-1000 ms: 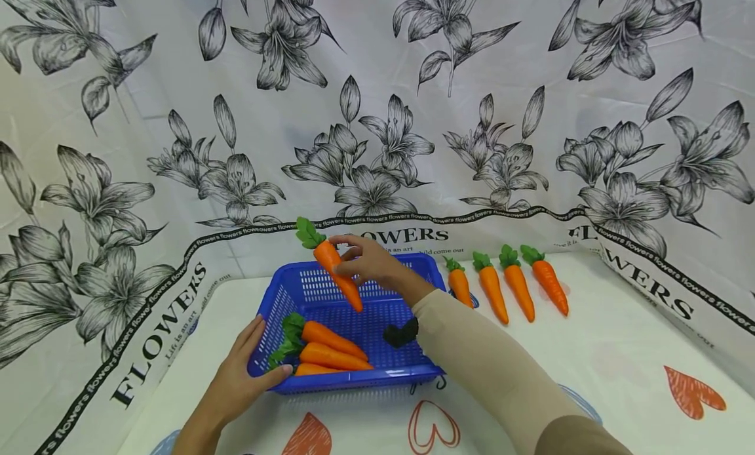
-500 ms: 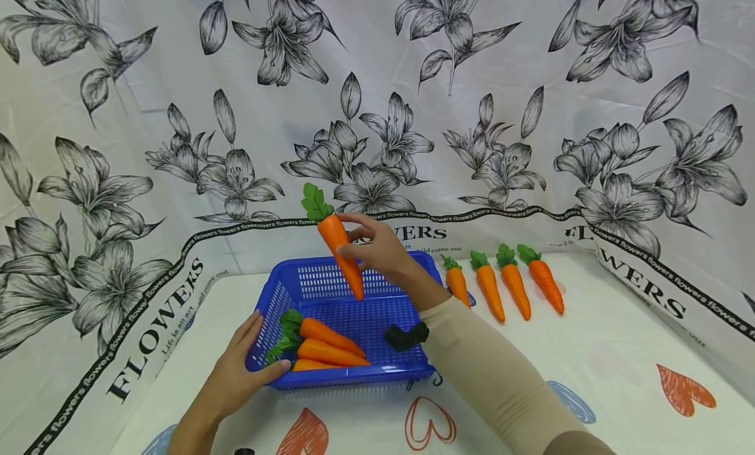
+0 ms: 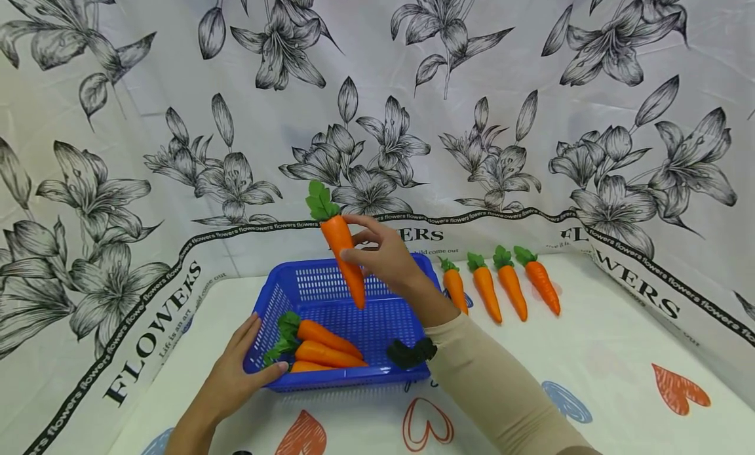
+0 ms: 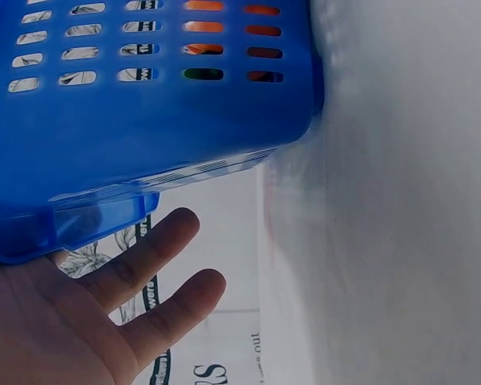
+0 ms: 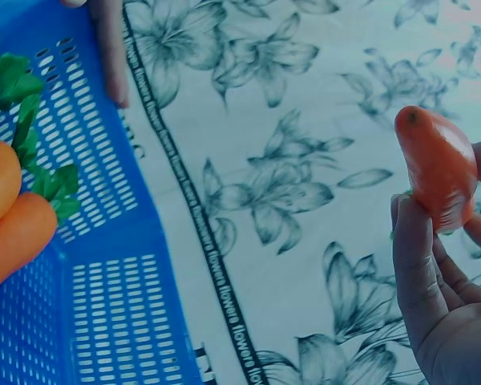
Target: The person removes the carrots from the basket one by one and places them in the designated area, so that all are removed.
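Note:
In the head view my right hand pinches an orange carrot with a green leafy top. The carrot hangs above the blue basket, leaves up and tip pointing down; the right wrist view shows its tip end between thumb and fingers. My left hand rests at the basket's front left corner, thumb on the front rim and fingers along the left side. Its spread, straight fingers show beside the basket wall in the left wrist view. Several carrots lie in the basket's left part.
Several more carrots lie in a row right of the basket, leaves toward the back. A black object shows by my right wrist. A flower-printed cloth hangs behind the white table covering.
The held carrot has risen and turned more upright in my right hand, then dipped slightly. My left hand stays at the basket corner; the view has shifted a little.

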Demonstrator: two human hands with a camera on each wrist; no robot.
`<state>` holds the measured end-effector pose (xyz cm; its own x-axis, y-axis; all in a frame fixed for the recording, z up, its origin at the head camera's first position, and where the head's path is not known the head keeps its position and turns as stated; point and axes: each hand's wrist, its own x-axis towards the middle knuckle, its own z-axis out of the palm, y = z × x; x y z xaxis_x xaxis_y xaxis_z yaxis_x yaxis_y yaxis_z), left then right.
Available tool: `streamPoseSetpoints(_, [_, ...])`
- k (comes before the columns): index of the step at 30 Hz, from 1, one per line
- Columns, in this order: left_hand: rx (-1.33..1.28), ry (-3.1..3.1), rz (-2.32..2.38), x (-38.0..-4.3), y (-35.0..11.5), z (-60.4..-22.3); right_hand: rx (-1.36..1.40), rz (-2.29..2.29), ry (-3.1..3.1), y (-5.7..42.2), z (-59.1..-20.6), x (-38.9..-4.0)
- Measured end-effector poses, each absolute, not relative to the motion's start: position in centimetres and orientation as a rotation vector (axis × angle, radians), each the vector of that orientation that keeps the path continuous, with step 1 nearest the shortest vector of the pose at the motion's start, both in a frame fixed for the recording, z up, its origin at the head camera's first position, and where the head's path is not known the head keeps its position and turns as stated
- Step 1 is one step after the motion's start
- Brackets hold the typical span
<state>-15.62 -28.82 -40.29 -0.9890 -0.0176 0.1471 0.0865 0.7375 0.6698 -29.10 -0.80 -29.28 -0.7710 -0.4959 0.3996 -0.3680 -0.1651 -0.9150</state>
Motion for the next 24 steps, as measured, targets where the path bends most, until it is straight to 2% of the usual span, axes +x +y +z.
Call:
streamPoseSetpoints(15, [-0.042, -2.819, -1.076, -15.5, -28.7, -40.3, -1.032, -2.185, 1.89, 2.4, -28.7, -26.0])
streamPoseSetpoints(24, [-0.024, -2.834, -1.069, -15.6, -28.8, -40.3, -0.964, -2.257, 1.824, 4.1, -29.2, -25.3])
